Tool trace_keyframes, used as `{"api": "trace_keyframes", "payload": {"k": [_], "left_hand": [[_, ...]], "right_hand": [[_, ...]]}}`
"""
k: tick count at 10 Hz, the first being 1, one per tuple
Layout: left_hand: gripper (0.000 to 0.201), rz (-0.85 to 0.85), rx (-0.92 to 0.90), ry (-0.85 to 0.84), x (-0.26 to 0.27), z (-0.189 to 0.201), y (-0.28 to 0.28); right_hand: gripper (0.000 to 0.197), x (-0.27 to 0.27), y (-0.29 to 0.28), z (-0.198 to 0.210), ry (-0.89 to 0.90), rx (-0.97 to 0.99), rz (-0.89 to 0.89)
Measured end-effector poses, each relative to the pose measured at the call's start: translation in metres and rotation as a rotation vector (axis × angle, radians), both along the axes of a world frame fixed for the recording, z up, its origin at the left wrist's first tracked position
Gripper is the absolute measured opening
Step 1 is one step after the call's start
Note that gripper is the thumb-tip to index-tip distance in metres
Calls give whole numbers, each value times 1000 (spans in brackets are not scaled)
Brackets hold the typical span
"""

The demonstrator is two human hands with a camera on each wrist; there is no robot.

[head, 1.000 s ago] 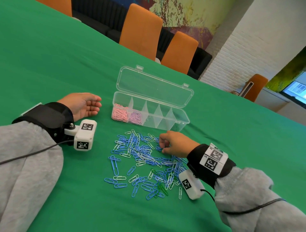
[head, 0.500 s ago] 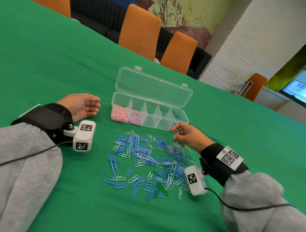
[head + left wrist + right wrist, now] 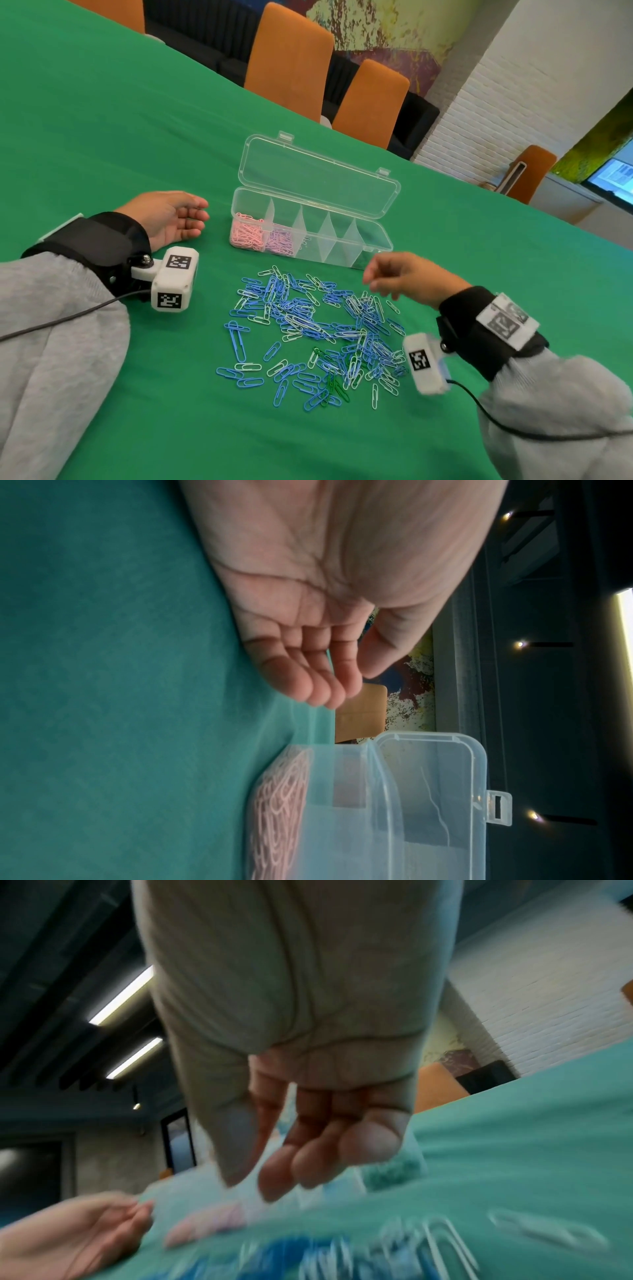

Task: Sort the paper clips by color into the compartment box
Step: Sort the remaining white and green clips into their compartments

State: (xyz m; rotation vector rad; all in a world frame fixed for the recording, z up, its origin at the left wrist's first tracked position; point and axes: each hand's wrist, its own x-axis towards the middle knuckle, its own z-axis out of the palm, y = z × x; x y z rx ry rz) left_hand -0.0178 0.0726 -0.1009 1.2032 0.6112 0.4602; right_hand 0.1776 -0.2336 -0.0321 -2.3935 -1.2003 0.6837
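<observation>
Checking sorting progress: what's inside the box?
The box holds pink clips at its left end, purple clips next; remaining compartments look mostly empty, though unclear.

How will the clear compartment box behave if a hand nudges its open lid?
The compartment box looks like thin clear plastic, so probably light and apt to slide on the green cloth. Only the pink clips and purple clips weigh down its left end, so a push may pivot it. The raised lid probably makes it tip backward easily.

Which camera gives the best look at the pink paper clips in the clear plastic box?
Head view: the pink paper clips fill the box's leftmost compartment, sharp. Left wrist shows them close through the wall; right wrist only a blur.
</observation>
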Motion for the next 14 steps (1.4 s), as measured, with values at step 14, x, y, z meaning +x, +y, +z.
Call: {"api": "trace_keyframes", "payload": {"k": [14], "left_hand": [[21, -4, 8, 8, 0, 0, -2]], "right_hand": [[20, -32, -12, -29, -119, -206, 167]]}}
